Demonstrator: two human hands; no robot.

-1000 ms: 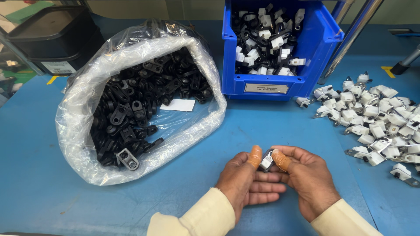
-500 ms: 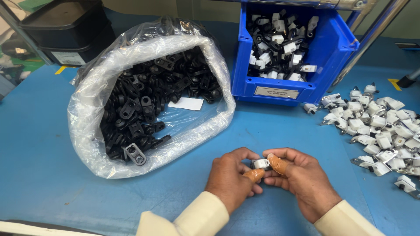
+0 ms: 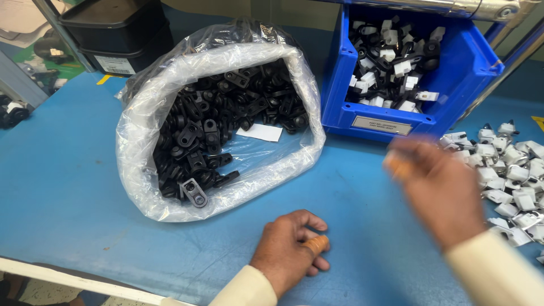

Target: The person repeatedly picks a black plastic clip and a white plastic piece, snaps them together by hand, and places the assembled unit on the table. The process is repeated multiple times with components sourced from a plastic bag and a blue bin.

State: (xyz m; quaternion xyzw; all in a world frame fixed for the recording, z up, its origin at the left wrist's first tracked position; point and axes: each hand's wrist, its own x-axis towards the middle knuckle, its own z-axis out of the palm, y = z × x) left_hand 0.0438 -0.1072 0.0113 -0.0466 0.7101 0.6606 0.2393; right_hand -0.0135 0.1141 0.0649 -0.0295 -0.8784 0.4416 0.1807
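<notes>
My left hand (image 3: 290, 249) rests on the blue table (image 3: 73, 170) near the front edge. Its fingers are curled in, an orange finger cot sits on the thumb, and nothing shows in it. My right hand (image 3: 439, 190) is raised and motion-blurred between the blue bin (image 3: 408, 116) and the pile of white clips (image 3: 510, 170). It also wears an orange fingertip cot. The blur hides whether it holds the small white part. A clear plastic bag (image 3: 141, 124) of black clips (image 3: 209, 130) lies open to the left of both hands.
The blue bin holds mixed black and white assembled parts. A white paper slip (image 3: 259, 132) lies inside the bag. Black bins (image 3: 116, 34) stand at the back left. A metal rail (image 3: 447, 7) runs above the blue bin. The table's front edge is near my left wrist.
The hands have parted. My right hand has swung up and right towards the bin and the white pile. My left hand has dropped onto the table. The view has shifted right.
</notes>
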